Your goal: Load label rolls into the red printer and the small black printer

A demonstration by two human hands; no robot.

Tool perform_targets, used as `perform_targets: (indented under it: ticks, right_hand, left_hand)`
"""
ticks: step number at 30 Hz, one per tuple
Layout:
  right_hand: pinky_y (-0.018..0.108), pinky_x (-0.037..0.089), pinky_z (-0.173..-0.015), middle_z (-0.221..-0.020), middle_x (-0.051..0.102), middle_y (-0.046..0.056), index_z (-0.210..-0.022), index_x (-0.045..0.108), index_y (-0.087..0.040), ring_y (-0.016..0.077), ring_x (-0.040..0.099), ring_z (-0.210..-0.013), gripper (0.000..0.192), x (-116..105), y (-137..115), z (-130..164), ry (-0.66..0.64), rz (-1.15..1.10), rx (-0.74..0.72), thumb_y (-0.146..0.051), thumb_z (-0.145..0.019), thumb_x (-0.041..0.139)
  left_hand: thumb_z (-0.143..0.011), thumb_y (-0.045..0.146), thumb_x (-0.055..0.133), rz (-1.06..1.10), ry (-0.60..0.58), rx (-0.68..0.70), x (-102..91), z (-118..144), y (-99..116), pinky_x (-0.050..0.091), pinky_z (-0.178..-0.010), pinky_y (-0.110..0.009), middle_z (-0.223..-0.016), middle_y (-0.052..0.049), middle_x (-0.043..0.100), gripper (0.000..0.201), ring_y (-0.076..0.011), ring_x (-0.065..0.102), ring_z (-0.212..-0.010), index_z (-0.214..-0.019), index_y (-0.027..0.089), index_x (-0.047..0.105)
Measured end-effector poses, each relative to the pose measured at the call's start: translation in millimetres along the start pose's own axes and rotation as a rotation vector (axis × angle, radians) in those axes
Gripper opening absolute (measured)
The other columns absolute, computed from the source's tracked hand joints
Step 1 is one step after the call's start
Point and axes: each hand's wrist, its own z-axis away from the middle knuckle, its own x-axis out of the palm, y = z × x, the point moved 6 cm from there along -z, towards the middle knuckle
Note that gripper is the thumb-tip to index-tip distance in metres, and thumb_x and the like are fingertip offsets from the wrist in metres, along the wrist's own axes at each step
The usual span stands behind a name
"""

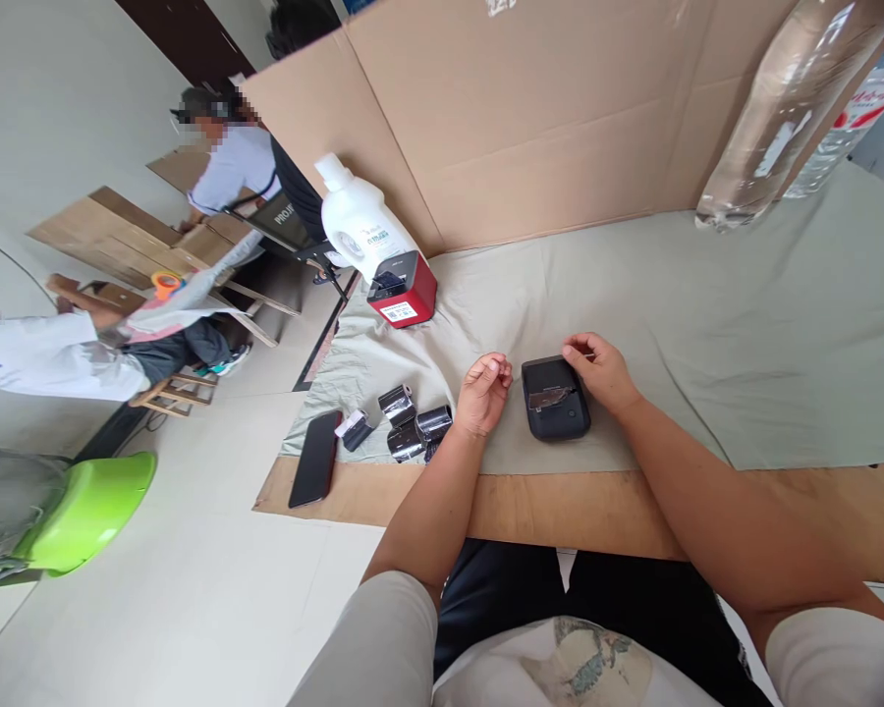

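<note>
A small black device with rounded corners, looking like a portable label printer (558, 420), lies on the grey-green cloth in front of me. A crumpled, shiny brown strip (550, 398) lies across its top. My right hand (605, 373) is at its upper right corner, thumb and fingers pinched together; a thin pale sliver shows by the fingertips, too small to name. To the left of the device, my left hand (484, 395) hovers apart from it with fingers curled in and pressed together; whatever they may hold is hidden. Several black wrapped rolls (407, 439) lie beside my left forearm.
A phone (314, 459) and a small black-and-white roll (355, 430) lie at the table's left. Behind stand a red box (414, 297) and a white jug (368, 221) before a cardboard wall (545, 118). Plastic bottles (773, 118) stand back right. Two people sit at far left.
</note>
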Motion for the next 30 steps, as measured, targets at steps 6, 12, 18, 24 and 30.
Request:
perform_targets:
  ticks: [6, 12, 18, 24, 30]
  right_hand:
    - [0.044, 0.047, -0.079, -0.100, 0.072, 0.019, -0.106, 0.065, -0.016, 0.0357, 0.066, -0.096, 0.065, -0.6, -7.0, 16.7, -0.280, 0.669, 0.224, -0.074, -0.087, 0.043]
    - [0.044, 0.048, -0.079, -0.099, 0.072, 0.018, -0.119, 0.057, -0.015, 0.0362, 0.067, -0.095, 0.063, 1.2, -15.9, 23.3, -0.314, 0.635, 0.155, -0.069, -0.091, 0.042]
    - [0.045, 0.051, -0.095, -0.121, 0.065, 0.013, -0.134, 0.042, -0.021, 0.0289, 0.064, -0.111, 0.074, 9.0, -3.9, 17.6, -0.263, 0.040, 0.049, -0.066, -0.080, 0.064]
    - [0.049, 0.047, -0.105, -0.129, 0.061, 0.012, -0.128, 0.047, -0.022, 0.0285, 0.060, -0.119, 0.075, 18.2, 3.7, 15.9, -0.316, -0.228, 0.084, -0.060, -0.070, 0.077]
    - [0.048, 0.048, -0.104, -0.126, 0.063, 0.012, -0.125, 0.050, -0.021, 0.0280, 0.060, -0.118, 0.073, 17.3, -7.2, 17.6, -0.240, -0.243, 0.038, -0.057, -0.069, 0.078]
  left_hand:
    - [-0.087, 0.052, 0.061, -0.817, 0.065, -0.038, -5.5, 7.0, -1.7, 0.047, -0.081, -0.033, -0.085, -0.005, 0.060, 0.036, -0.0196, 0.059, -0.087, -0.098, 0.019, 0.066]
    - [-0.088, 0.056, 0.058, -1.241, -0.158, -0.060, 12.8, 20.8, -13.3, 0.040, -0.106, -0.050, -0.116, -0.017, 0.063, 0.054, -0.0342, 0.056, -0.118, -0.123, 0.014, 0.060]
    - [-0.078, 0.059, 0.072, -0.543, -0.157, -0.161, 13.1, 21.0, -22.6, 0.050, -0.096, -0.044, -0.127, -0.012, 0.057, 0.089, -0.0253, 0.063, -0.107, -0.148, 0.024, 0.030]
    - [-0.066, 0.048, 0.086, -0.283, -0.093, -0.250, 13.9, 22.2, -26.6, 0.052, -0.091, -0.038, -0.112, -0.005, 0.061, 0.090, -0.0206, 0.064, -0.098, -0.139, 0.027, 0.038]
    - [-0.063, 0.044, 0.087, -0.255, -0.065, -0.195, 15.1, 20.8, -21.0, 0.052, -0.086, -0.033, -0.111, -0.005, 0.062, 0.086, -0.0201, 0.064, -0.098, -0.134, 0.026, 0.043]
